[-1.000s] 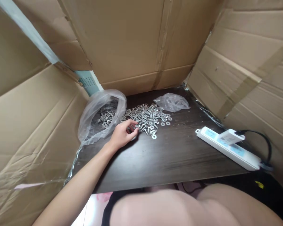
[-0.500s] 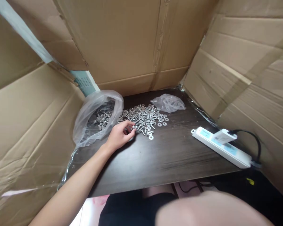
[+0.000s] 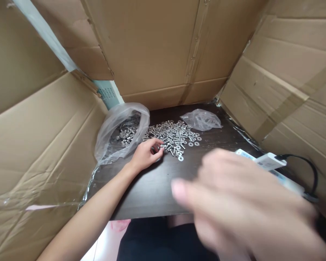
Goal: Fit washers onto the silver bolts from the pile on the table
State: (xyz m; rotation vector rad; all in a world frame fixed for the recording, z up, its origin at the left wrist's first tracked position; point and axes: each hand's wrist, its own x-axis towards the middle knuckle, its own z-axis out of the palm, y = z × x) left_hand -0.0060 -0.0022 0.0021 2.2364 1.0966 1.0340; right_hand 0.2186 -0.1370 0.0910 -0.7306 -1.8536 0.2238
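Observation:
My left hand point(image 3: 146, 155) rests on the dark table at the near left edge of a pile of metal bolts point(image 3: 171, 137). Its thumb and fingers are closed on a small bolt point(image 3: 163, 145), partly hidden by the fingertips. Several flat washers point(image 3: 180, 158) lie among the bolts and along the pile's right side. Large and smeared by motion, my right hand point(image 3: 228, 195) hangs close to the camera over the front right of the table. Its thumb points left, while the other fingers are too blurred to read.
An open clear plastic bag point(image 3: 101, 145) with more metal hardware stands left of the pile. Another crumpled plastic bag point(image 3: 202, 119) lies behind it to the right. A power strip point(image 3: 244, 155) with a plugged-in white adapter point(image 3: 270, 161) is partly behind my right hand. Cardboard walls point(image 3: 152, 47) enclose the table.
My right hand has risen from the bottom edge into view over the table's front right. My left hand keeps its place by the pile. The whole view has shifted slightly.

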